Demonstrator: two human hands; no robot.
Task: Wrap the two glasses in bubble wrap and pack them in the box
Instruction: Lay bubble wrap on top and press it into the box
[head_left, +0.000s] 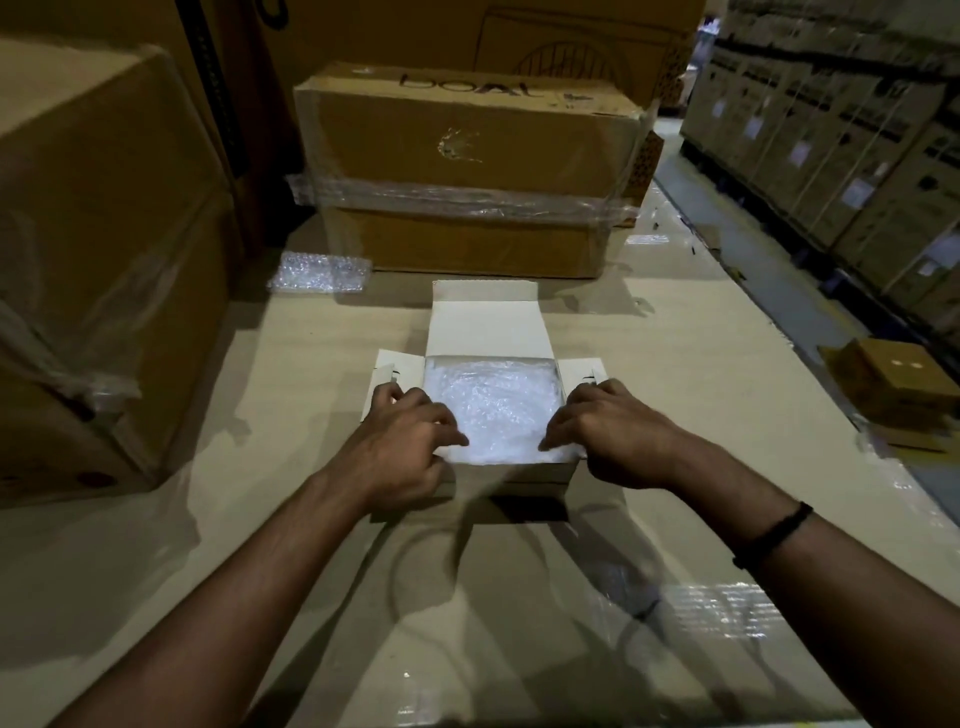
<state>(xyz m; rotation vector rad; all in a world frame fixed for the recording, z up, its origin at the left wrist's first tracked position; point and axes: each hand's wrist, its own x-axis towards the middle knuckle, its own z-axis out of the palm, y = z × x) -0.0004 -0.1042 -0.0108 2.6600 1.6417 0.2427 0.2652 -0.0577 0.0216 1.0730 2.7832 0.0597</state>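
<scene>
Small white cardboard box (483, 322) open, filled with clear bubble wrap (493, 410). Left hand (410, 447) and right hand (613, 441) rest on its side edges, fingers curled, fingertips touching the wrap.

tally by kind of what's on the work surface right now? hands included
White box, open, bubble wrap inside: 1
Loose bubble wrap piece, far left: 1
Taped brown carton at the back: 1
Hands: 2, left hand and right hand, both at the white box's near corners
Total: 5

Head view, steeply down, close over box (498, 332).
</scene>
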